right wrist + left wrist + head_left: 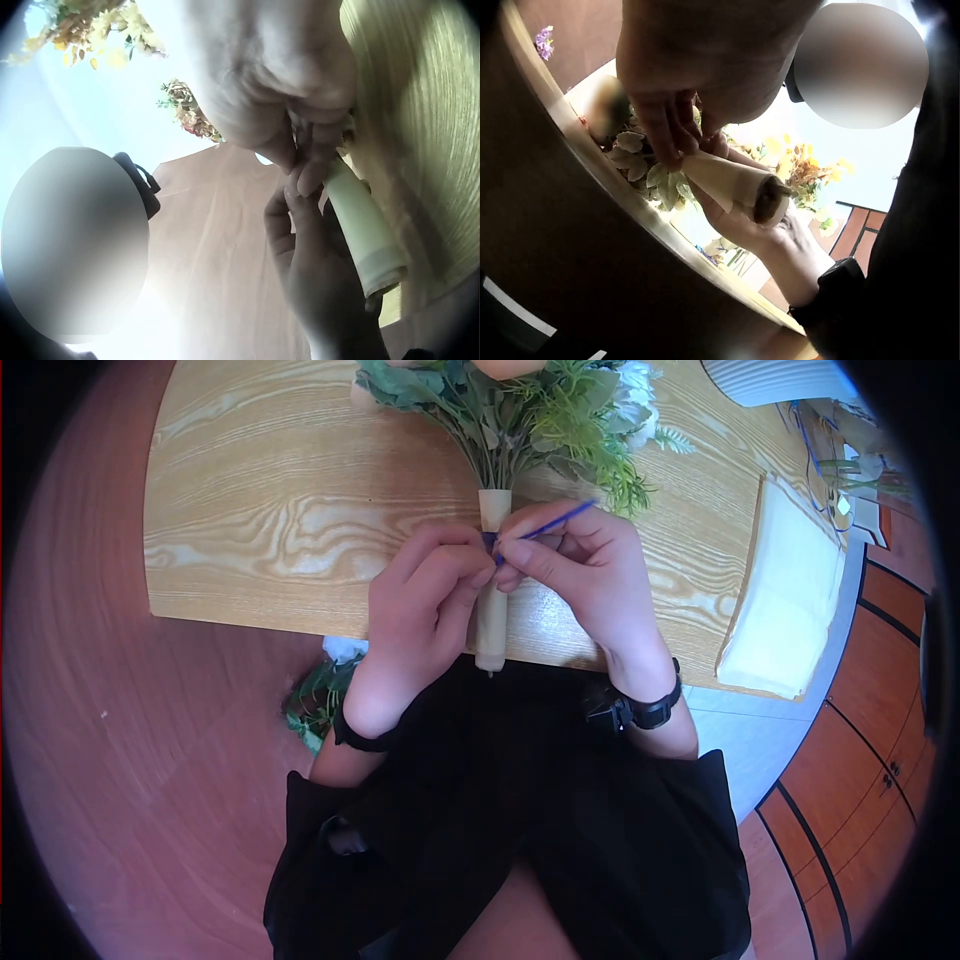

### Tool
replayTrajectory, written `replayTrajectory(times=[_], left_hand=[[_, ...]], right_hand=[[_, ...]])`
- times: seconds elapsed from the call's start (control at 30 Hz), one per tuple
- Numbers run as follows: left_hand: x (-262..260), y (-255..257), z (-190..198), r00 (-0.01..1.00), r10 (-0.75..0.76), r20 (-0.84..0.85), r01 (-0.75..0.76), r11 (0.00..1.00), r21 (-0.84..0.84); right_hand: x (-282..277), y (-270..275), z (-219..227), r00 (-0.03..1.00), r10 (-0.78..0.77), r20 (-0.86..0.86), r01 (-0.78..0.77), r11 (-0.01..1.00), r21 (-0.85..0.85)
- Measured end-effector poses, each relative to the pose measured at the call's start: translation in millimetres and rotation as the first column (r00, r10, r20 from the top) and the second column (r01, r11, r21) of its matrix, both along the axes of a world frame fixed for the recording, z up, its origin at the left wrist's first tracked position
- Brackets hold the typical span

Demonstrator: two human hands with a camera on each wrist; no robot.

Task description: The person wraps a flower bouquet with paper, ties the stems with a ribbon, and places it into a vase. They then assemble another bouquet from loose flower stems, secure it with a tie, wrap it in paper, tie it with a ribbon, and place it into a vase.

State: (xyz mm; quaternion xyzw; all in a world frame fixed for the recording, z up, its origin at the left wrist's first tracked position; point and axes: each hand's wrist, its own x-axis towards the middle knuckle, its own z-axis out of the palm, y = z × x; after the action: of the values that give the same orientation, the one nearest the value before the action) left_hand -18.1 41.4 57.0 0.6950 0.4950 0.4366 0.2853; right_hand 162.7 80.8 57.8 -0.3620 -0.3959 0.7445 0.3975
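Note:
A bouquet point(545, 430) lies on the table, its long cream-wrapped handle point(491, 622) pointing toward the person and reaching the table's front edge. Around the upper handle runs a thin blue ribbon point(560, 520), with one end sticking out to the upper right. My right hand point(595, 565) pinches this ribbon between thumb and forefinger. From the other side, my left hand point(425, 585) pinches the ribbon close against the handle, thumb and fingertips meeting there. Both sets of fingertips nearly touch and hide most of the tied part. In the left wrist view the handle's rolled lower end point(769, 199) shows.
White folded paper or cloth point(785, 595) lies at the table's right edge. A white ribbed object point(780, 380) stands at the back right, near blue strands and stems. More white blooms and leaves point(325, 695) show below the table's front left edge.

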Motion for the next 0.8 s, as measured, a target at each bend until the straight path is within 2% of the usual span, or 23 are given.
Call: replayTrajectory(times=[0.1, 0.17, 0.2, 0.27, 0.4, 0.47, 0.53, 0.6, 0.63, 0.67, 0.7, 0.73, 0.8], left_hand=[[-1.5, 1.0, -0.8, 0.999, -0.041, -0.036, 0.04, 0.999, -0.02], [1.5, -1.0, -2.0, 0.967, 0.062, 0.247, -0.007, 0.975, -0.22], [1.2, 0.5, -1.5, 0.967, 0.062, 0.246, -0.007, 0.975, -0.22], [-0.3, 5.7, 1.2, 0.989, 0.052, 0.141, -0.018, 0.973, -0.232], [-2.2, 15.8, 6.9, 0.994, 0.003, 0.114, 0.024, 0.971, -0.237], [-5.2, 21.0, 5.5, 0.995, -0.09, -0.043, 0.083, 0.987, -0.139], [-5.1, 23.4, 4.1, 0.995, -0.1, -0.032, 0.094, 0.984, -0.148], [-4.9, 24.1, 5.0, 0.994, -0.107, -0.022, 0.102, 0.981, -0.164], [-4.3, 23.9, 6.2, 0.995, -0.088, 0.052, 0.099, 0.956, -0.275], [-3.9, 23.6, 6.6, 0.991, -0.058, 0.122, 0.101, 0.918, -0.382], [-4.7, 25.1, 5.3, 0.991, -0.059, 0.124, 0.102, 0.918, -0.384], [-6.3, 27.5, 3.4, 0.99, -0.106, 0.098, 0.134, 0.928, -0.348], [-5.9, 27.5, 3.6, 0.986, -0.148, 0.073, 0.164, 0.935, -0.314]], right_hand=[[2.6, 1.4, -1.6, 1.0, 0.02, -0.022, -0.02, 1.0, -0.021], [3.4, 1.2, -1.4, 1.0, 0.018, -0.015, -0.018, 1.0, -0.008], [3.4, 1.4, -1.4, 1.0, 0.018, -0.009, -0.018, 1.0, 0.007], [1.5, -0.5, -2.7, 1.0, 0.006, -0.027, -0.006, 1.0, 0.016], [-0.5, -3.3, -5.9, 0.998, -0.032, -0.059, 0.035, 0.998, 0.053], [-1.6, -4.4, -7.5, 0.998, -0.051, -0.048, 0.056, 0.994, 0.099], [-2.4, -4.5, -6.0, 0.997, -0.074, -0.034, 0.078, 0.987, 0.137], [-3.6, -4.3, -3.8, 0.957, -0.186, 0.221, 0.081, 0.908, 0.412], [-2.7, -4.6, -3.2, 0.956, -0.192, 0.223, 0.086, 0.908, 0.41], [-1.9, -4.5, -3.1, 0.898, -0.281, 0.339, 0.045, 0.824, 0.565], [-1.8, -4.1, -3.4, 0.82, -0.381, 0.426, -0.028, 0.719, 0.695], [-3.4, -4.9, -5.7, 0.821, -0.379, 0.428, -0.029, 0.72, 0.693], [-7.9, -7.1, -11.4, 0.777, -0.512, 0.366, 0.025, 0.605, 0.796]])
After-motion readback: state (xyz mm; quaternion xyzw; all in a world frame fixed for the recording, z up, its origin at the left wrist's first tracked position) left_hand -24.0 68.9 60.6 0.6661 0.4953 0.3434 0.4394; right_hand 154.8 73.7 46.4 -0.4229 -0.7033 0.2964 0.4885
